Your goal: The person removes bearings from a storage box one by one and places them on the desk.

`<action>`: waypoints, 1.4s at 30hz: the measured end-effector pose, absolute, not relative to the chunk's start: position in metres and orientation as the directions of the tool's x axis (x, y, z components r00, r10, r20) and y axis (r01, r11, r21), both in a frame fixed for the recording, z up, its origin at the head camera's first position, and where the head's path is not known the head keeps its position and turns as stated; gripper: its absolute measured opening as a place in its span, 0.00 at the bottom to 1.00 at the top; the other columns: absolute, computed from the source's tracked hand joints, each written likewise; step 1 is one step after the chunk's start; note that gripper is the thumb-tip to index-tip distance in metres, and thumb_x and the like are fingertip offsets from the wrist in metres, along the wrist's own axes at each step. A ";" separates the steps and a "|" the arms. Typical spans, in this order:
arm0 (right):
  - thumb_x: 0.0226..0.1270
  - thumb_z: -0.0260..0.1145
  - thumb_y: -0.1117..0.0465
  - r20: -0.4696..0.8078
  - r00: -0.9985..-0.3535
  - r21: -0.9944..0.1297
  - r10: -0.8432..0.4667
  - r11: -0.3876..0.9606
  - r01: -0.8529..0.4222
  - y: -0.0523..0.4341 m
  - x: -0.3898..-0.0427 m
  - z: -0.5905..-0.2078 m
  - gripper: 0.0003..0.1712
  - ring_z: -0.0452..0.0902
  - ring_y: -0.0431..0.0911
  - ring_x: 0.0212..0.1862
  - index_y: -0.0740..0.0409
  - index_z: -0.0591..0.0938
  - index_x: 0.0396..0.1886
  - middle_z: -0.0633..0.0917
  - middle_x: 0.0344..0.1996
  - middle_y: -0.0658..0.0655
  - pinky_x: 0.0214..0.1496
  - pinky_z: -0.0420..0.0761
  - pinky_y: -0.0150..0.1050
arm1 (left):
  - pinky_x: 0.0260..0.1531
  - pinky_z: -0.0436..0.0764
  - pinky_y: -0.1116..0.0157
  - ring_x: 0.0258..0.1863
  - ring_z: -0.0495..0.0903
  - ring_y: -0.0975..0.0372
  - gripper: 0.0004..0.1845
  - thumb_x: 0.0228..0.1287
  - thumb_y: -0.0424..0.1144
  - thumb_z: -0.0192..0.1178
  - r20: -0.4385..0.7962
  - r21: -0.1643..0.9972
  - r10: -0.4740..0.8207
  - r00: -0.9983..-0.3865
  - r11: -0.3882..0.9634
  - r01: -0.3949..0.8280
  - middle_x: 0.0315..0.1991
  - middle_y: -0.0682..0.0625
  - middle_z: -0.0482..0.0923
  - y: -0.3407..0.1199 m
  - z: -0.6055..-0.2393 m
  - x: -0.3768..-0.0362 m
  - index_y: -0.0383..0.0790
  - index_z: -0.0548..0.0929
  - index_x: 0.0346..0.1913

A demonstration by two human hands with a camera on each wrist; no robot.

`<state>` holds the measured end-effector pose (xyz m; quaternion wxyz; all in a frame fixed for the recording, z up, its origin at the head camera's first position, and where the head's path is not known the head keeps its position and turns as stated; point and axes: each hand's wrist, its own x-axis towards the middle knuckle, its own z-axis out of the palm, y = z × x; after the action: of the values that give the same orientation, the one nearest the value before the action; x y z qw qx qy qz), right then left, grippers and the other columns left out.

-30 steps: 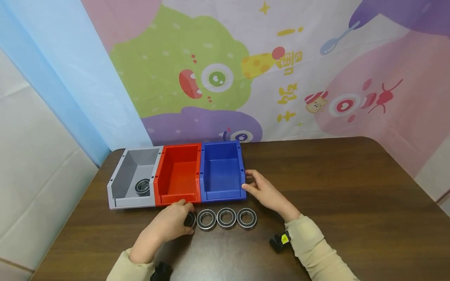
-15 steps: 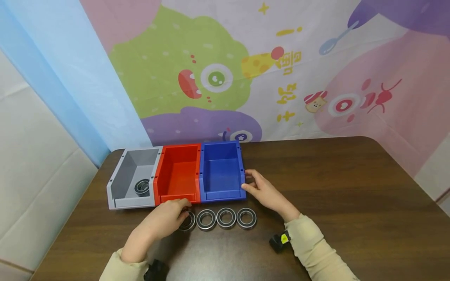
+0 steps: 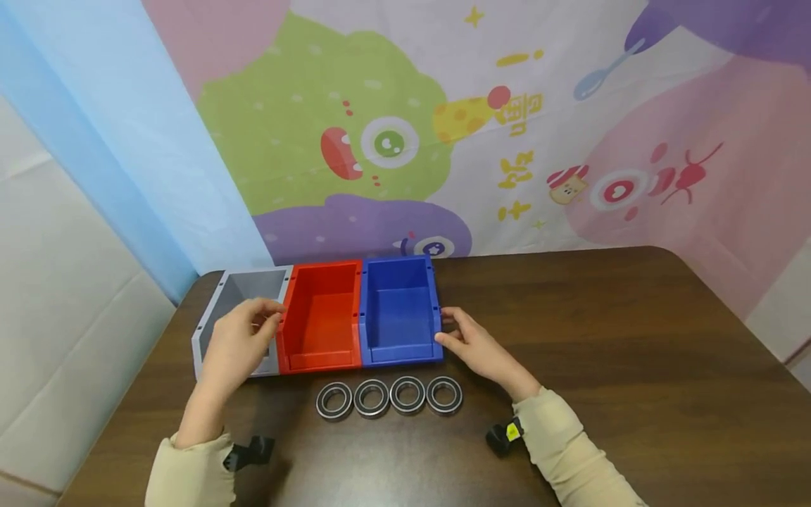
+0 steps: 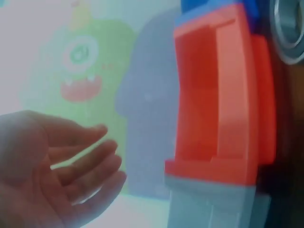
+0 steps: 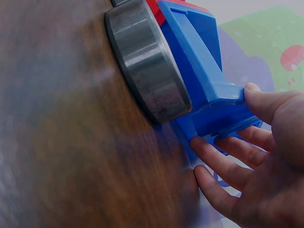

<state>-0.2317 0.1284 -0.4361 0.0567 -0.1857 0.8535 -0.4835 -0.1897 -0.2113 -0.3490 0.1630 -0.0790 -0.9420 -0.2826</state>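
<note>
My left hand [image 3: 243, 341] hangs over the grey bin [image 3: 215, 313] with its fingers loosely bent. In the left wrist view that hand [image 4: 71, 166] holds nothing. It covers the spot in the grey bin where bearings lay. My right hand [image 3: 478, 345] touches the right side of the blue bin [image 3: 399, 317]. In the right wrist view its thumb [image 5: 256, 97] rests on the bin's rim corner and the fingers reach along the outer wall below. Several ball bearings lie flat in a row before the bins, the leftmost bearing [image 3: 319, 401] under the red bin [image 3: 323, 317].
The three bins stand side by side on a dark wooden table [image 3: 602, 352]. Behind it hangs a cartoon-printed cloth [image 3: 507, 232]. A bearing [image 5: 147, 61] looms close in the right wrist view, in front of the blue bin.
My left hand has left the leftmost bearing in the row and moved up and left, over the grey bin. That bearing is now fully uncovered. My right hand has stayed at the blue bin.
</note>
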 end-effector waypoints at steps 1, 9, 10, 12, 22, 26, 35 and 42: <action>0.66 0.55 0.54 0.083 -0.924 -0.845 -0.373 0.466 -0.264 0.129 -0.232 -0.437 0.28 0.77 0.50 0.46 0.61 0.63 0.61 0.72 0.56 0.64 0.51 0.75 0.45 | 0.27 0.76 0.60 0.28 0.76 0.55 0.09 0.62 0.33 0.52 0.361 0.506 0.030 -0.932 0.834 0.223 0.33 0.43 0.78 -0.216 -0.349 -0.193 0.37 0.81 0.40; 0.66 0.56 0.54 0.081 -0.925 -0.850 -0.372 0.459 -0.259 0.128 -0.231 -0.436 0.28 0.77 0.50 0.46 0.60 0.63 0.61 0.71 0.56 0.64 0.52 0.74 0.46 | 0.24 0.64 0.63 0.38 0.68 0.47 0.18 0.61 0.32 0.42 0.221 0.491 -0.067 -0.973 0.869 0.052 0.51 0.31 0.69 -0.248 -0.364 -0.212 0.33 0.79 0.48; 0.66 0.56 0.54 0.081 -0.924 -0.851 -0.373 0.457 -0.258 0.128 -0.231 -0.436 0.28 0.77 0.51 0.46 0.60 0.63 0.61 0.71 0.56 0.64 0.51 0.74 0.46 | 0.23 0.63 0.63 0.39 0.67 0.46 0.19 0.59 0.31 0.41 0.202 0.490 -0.054 -0.978 0.870 0.053 0.53 0.29 0.67 -0.251 -0.367 -0.214 0.32 0.78 0.49; 0.66 0.56 0.54 0.080 -0.925 -0.853 -0.373 0.454 -0.256 0.129 -0.231 -0.436 0.28 0.77 0.51 0.46 0.60 0.63 0.61 0.71 0.56 0.64 0.51 0.74 0.46 | 0.24 0.63 0.63 0.43 0.66 0.44 0.21 0.58 0.30 0.41 0.157 0.486 -0.037 -0.987 0.873 0.045 0.57 0.28 0.63 -0.254 -0.372 -0.216 0.31 0.75 0.53; 0.66 0.56 0.54 0.083 -0.922 -0.854 -0.378 0.449 -0.261 0.129 -0.231 -0.437 0.28 0.77 0.51 0.46 0.60 0.63 0.62 0.71 0.56 0.64 0.52 0.74 0.46 | 0.50 0.63 0.38 0.55 0.61 0.33 0.22 0.56 0.32 0.48 -0.006 0.454 0.072 -0.997 0.889 0.061 0.57 0.23 0.60 -0.257 -0.393 -0.224 0.26 0.71 0.55; 0.66 0.55 0.54 0.092 -0.922 -0.850 -0.377 0.453 -0.270 0.130 -0.231 -0.437 0.28 0.77 0.51 0.46 0.60 0.63 0.61 0.71 0.56 0.64 0.52 0.74 0.46 | 0.49 0.66 0.39 0.52 0.65 0.35 0.26 0.56 0.35 0.51 -0.057 0.444 0.078 -0.995 0.895 0.045 0.54 0.24 0.63 -0.255 -0.399 -0.226 0.25 0.68 0.57; 0.66 0.56 0.55 0.099 -0.921 -0.853 -0.377 0.444 -0.274 0.130 -0.231 -0.437 0.27 0.77 0.50 0.45 0.61 0.63 0.61 0.71 0.56 0.64 0.51 0.75 0.45 | 0.48 0.67 0.39 0.49 0.67 0.36 0.27 0.51 0.35 0.52 -0.062 0.404 0.025 -0.998 0.915 -0.002 0.52 0.24 0.64 -0.251 -0.403 -0.231 0.26 0.68 0.56; 0.66 0.56 0.55 0.091 -0.923 -0.852 -0.375 0.450 -0.267 0.129 -0.231 -0.435 0.27 0.77 0.51 0.46 0.60 0.63 0.61 0.71 0.56 0.64 0.51 0.74 0.46 | 0.48 0.67 0.39 0.49 0.68 0.36 0.26 0.50 0.32 0.49 -0.033 0.396 -0.027 -0.999 0.917 -0.038 0.52 0.25 0.65 -0.248 -0.403 -0.229 0.28 0.70 0.56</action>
<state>-0.2307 0.1292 -0.4352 0.0553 -0.1887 0.8498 -0.4891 -0.2295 -0.2482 -0.4032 -0.0132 0.0165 -0.9791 -0.2025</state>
